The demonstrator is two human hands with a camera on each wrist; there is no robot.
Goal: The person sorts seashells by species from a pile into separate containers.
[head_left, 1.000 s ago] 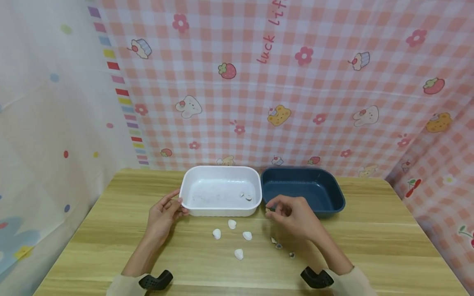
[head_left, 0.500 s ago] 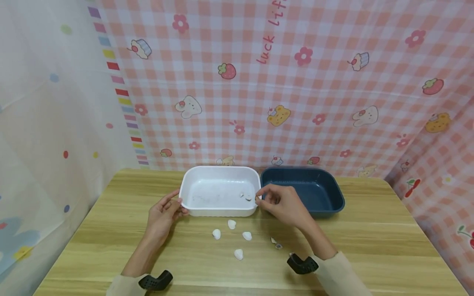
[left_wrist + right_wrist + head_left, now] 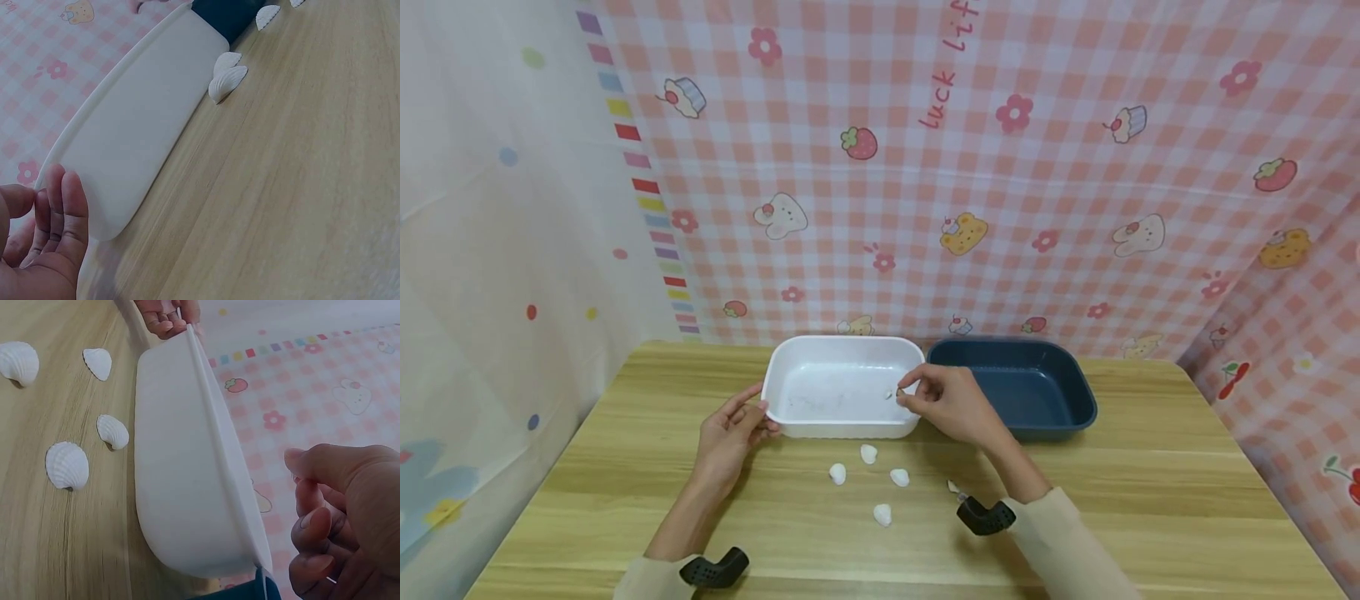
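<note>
A white tray [image 3: 842,427] stands beside a dark blue tray [image 3: 1060,421] at the back of the wooden table [image 3: 1150,500]. My left hand [image 3: 760,415] holds the white tray's front-left corner, its fingers [image 3: 164,314] at the rim. My right hand [image 3: 904,393] hovers over the tray's right end, thumb and fingers pinched together on what looks like a small shell; the right wrist view shows the curled fingers [image 3: 312,528] but not the shell. One small bit [image 3: 889,393] lies inside the tray. Several white shells [image 3: 868,454] [image 3: 67,465] [image 3: 228,84] lie on the table before it.
A tiny dark shell [image 3: 953,487] lies by my right wrist. Pink checked cloth [image 3: 1000,208] hangs close behind the trays and along the right side. A pale dotted curtain [image 3: 490,250] borders the left. Bare wood lies to the left and right of the shells.
My right hand has moved left and away from me, from in front of the blue tray to over the white tray's right end. The left hand has stayed at the tray's corner.
</note>
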